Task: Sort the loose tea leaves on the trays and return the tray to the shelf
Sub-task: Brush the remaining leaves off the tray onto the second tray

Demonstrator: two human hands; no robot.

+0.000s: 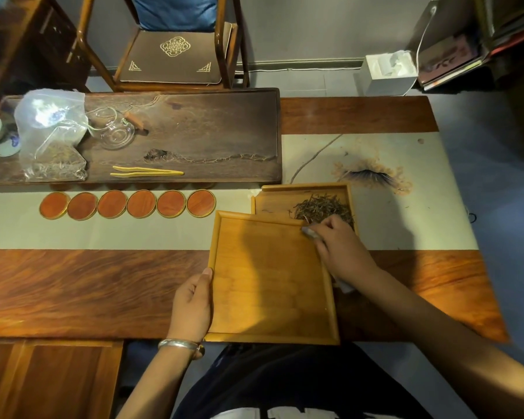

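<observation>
Your left hand [194,303] is clamped on the near tray [273,279] at its left rim, thumb on top, fingers underneath and out of sight. That tray looks bare inside; its far right corner overlaps the near left corner of the far tray [285,204], prob. so anything brushed off the one lands in the other. Holding the left rim steadies it while the other hand works.

Your right hand [342,252] is closed around a small pale tool [310,233], maybe a brush or a cloth. Only its tip, and a bit behind the wrist, shows, so I can't tell which. The tip sits right at the overlap, near the edge of the leaves [321,208], which lie piled in the far tray's right half. Best guess: you're sweeping the last bits across into that pile.

Tweezers [147,171] lie unused on the dark tea board [194,128], well apart from both trays, beside a plastic bag [52,137] w/ more tea in it. Six coasters [127,204] line the runner between board and trays.

Hard to see: whether the near tray rests on the table [73,285] or is tipped up; stray leaves under your right hand; the far tray's near edge, covered by hand and tray. No shelf in view, so the return step isn't started.
</observation>
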